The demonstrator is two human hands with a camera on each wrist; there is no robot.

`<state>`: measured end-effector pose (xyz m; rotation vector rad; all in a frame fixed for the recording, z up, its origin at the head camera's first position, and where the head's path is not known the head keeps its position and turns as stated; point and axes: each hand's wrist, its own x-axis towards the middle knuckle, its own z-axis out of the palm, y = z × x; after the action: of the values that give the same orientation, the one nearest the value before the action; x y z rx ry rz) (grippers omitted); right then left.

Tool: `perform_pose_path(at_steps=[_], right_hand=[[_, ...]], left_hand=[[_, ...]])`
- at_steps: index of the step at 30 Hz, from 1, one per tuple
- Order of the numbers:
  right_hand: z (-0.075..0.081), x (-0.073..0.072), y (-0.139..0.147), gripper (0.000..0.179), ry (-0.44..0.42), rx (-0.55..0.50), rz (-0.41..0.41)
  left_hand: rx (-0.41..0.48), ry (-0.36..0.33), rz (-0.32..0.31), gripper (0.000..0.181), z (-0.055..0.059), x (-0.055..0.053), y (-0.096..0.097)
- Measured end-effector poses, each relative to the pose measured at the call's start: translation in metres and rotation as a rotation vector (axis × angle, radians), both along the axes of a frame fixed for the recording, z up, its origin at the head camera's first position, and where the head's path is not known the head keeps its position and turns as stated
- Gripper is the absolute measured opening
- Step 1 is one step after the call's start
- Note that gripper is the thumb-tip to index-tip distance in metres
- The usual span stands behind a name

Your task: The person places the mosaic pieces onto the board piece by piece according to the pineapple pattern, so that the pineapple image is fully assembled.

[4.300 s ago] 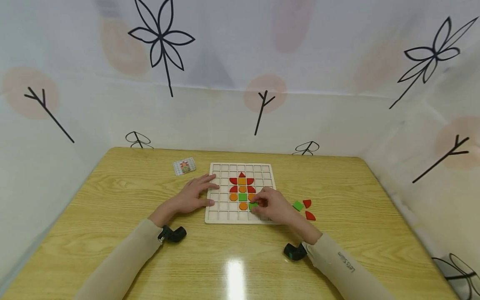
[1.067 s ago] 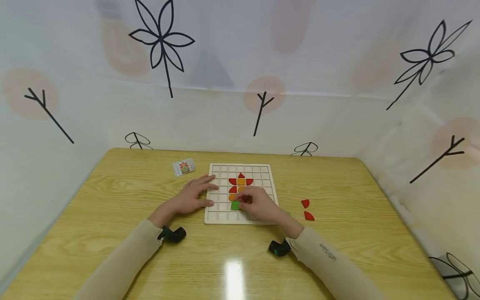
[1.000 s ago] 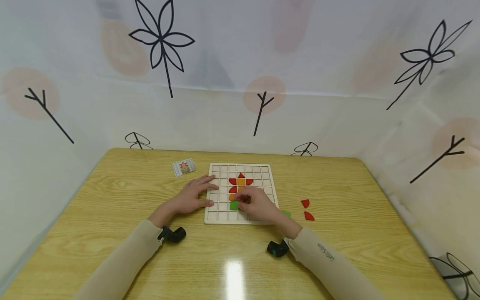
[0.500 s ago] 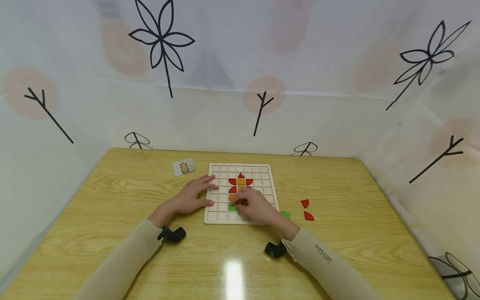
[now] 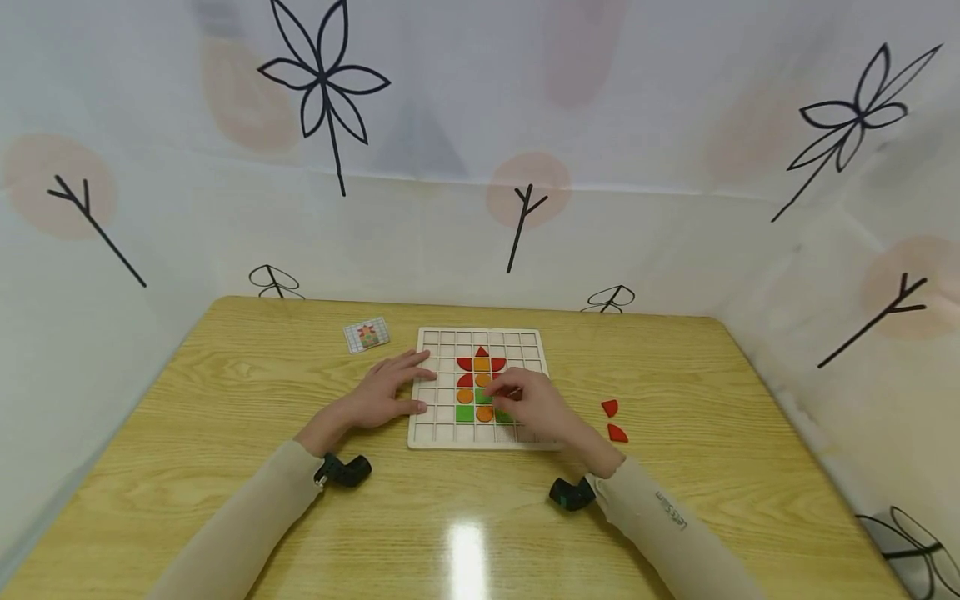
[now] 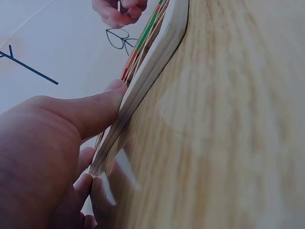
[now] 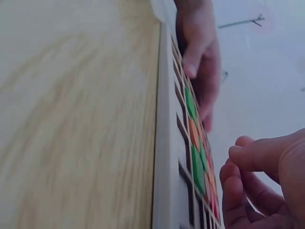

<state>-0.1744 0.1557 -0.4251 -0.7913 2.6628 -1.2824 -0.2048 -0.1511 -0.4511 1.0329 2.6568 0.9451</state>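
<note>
My left grip (image 5: pixel 390 392) is lying flat and open on the board's (image 5: pixel 431 437) left edge while my right grip (image 5: pixel 536 406), fingers curled, is hovering over a green tile (image 5: pixel 503 416), holding nothing I can see.

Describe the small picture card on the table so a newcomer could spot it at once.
On the wooden table, look just beyond the left hand, left of the grid board's far corner. The card lies flat there alone, the only printed paper item.
</note>
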Motion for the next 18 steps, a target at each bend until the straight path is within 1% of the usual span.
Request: perform_pose_path(at_steps=[3,7,11,13,15,18], right_hand=[[0.000,0.001,0.022,0.012,-0.014,0.000,-0.047],[-0.001,0.003,0.055,0.012,-0.034,0.035,-0.113],[-0.004,0.007,0.086,0.012,-0.025,0.073,-0.130],[-0.006,0.009,0.099,0.012,-0.027,0.095,-0.111],[-0.005,0.011,0.109,0.014,-0.039,0.116,-0.075],[-0.004,0.014,0.118,0.016,-0.059,0.139,0.000]], left_hand=[[0.002,-0.004,-0.003,0.049,0.000,0.000,0.000],[0.000,-0.014,0.000,0.049,0.001,0.001,0.000],[-0.001,-0.011,0.002,0.049,0.001,0.001,0.001],[-0.001,-0.010,0.000,0.049,0.000,0.000,0.000],[-0.001,-0.015,-0.002,0.049,-0.001,-0.001,0.000],[-0.002,-0.020,-0.003,0.049,-0.001,-0.001,0.000]])
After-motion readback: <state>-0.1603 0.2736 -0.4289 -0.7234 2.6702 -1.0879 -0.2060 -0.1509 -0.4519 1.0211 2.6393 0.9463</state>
